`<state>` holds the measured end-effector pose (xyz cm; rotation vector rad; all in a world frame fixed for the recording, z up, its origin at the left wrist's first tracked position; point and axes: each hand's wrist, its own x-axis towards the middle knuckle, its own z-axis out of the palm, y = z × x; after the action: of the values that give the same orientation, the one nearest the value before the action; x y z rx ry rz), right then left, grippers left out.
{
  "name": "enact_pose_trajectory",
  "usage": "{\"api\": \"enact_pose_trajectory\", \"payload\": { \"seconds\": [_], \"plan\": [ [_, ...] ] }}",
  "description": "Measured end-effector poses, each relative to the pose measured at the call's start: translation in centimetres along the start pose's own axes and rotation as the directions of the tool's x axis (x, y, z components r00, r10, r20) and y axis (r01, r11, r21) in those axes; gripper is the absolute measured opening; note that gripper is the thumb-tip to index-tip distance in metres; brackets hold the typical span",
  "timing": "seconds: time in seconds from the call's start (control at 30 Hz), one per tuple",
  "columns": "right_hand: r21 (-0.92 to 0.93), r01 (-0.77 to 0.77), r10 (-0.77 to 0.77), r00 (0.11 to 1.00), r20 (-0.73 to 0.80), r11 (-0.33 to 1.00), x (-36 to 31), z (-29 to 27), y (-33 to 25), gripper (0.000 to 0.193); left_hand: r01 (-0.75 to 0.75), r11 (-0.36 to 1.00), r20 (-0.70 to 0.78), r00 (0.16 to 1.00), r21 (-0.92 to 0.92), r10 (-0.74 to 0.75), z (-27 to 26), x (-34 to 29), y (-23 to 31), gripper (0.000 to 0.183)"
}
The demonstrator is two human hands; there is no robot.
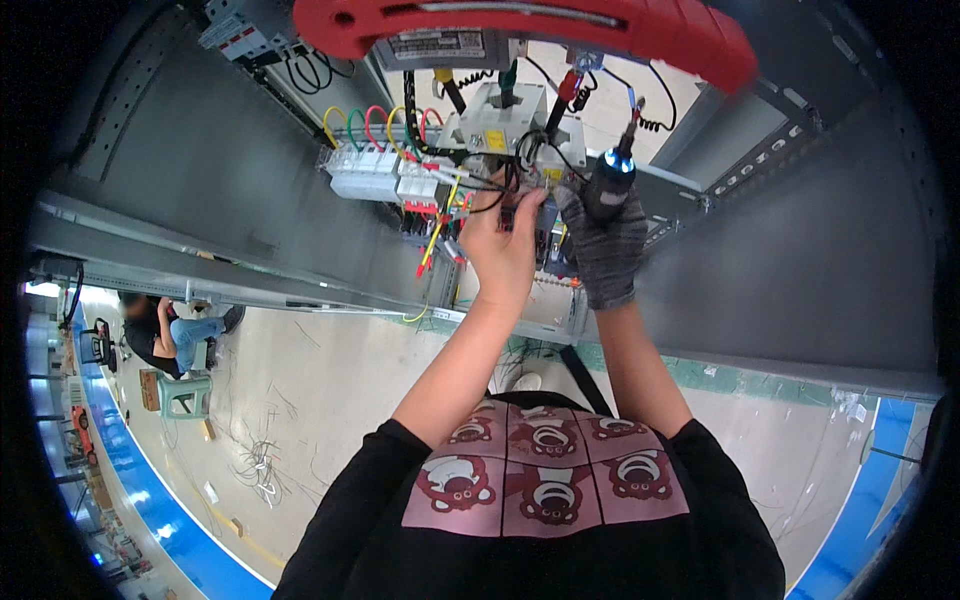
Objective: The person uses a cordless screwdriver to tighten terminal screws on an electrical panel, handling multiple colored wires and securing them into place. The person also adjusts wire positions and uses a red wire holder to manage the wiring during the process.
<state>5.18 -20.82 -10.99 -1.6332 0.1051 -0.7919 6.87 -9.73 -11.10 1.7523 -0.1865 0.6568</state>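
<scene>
My bare left hand (503, 250) reaches into the metal cabinet, its thumb and fingers closed around something among thin black wires (520, 160); what they grip is hidden. My right hand (607, 250), in a grey knit glove, is wrapped around a cordless screwdriver (608, 188). The screwdriver's light is on, and its bit points up and away from the wiring. The gloved thumb side is close to my left fingertips. Just beyond both hands is a light grey electrical device (497, 122) with yellow labels.
White breakers (372, 172) with yellow, green and red wires stand left of my hands. Overhead curves a large red handle (520, 14). Grey cabinet walls (800, 260) flank both sides. A person (165, 335) sits beside a green stool (185, 393) at far left; wire scraps (262, 470) litter the floor.
</scene>
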Motion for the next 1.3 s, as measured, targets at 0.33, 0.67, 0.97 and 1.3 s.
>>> {"api": "enact_pose_trajectory", "payload": {
  "seconds": [0.33, 0.67, 0.97, 1.3],
  "plan": [
    [0.097, -0.07, 0.069, 0.998, 0.01, 0.993, 0.3, 0.1, -0.7, 0.026, -0.149, 0.988, -0.052, 0.988, -0.035, 0.147, 0.6, 0.2, -0.1, 0.023],
    [-0.129, -0.095, 0.098, 0.995, 0.019, 0.987, 1.2, -0.1, 1.0, 0.033, 0.002, 0.981, -0.043, 0.999, -0.196, -0.011, 0.9, 0.8, -0.7, 0.021],
    [-0.142, -0.011, 0.023, 0.996, 0.084, 0.99, 2.9, -0.7, 0.6, 0.035, -0.045, 0.994, -0.065, 0.997, -0.1, 0.039, 0.5, 1.1, 0.6, 0.024],
    [0.044, -0.242, 0.234, 0.963, 0.136, 0.969, 3.8, -1.0, 0.5, 0.028, -0.143, 0.983, 0.035, 0.99, 0.112, 0.14, -0.5, 2.5, 0.5, 0.022]
  ]
}}
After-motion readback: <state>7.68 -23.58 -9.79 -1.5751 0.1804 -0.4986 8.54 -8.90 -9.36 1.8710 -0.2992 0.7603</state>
